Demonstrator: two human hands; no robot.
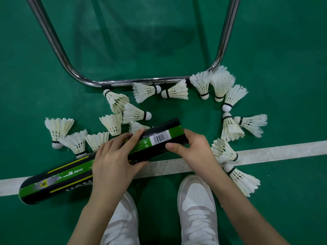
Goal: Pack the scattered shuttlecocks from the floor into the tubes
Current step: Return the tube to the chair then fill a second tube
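Both hands, left (113,156) and right (192,147), grip the tube (74,175) among scattered shuttlecocks (177,91).

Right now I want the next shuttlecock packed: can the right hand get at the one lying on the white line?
Probably not yet: the right hand grips the tube. Once freed, the shuttlecock lies beside it, unobstructed.

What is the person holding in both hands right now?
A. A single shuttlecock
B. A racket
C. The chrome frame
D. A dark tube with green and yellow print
D: the left hand grips the middle of the tube and the right hand grips its far end, while the shuttlecocks lie loose on the green floor.
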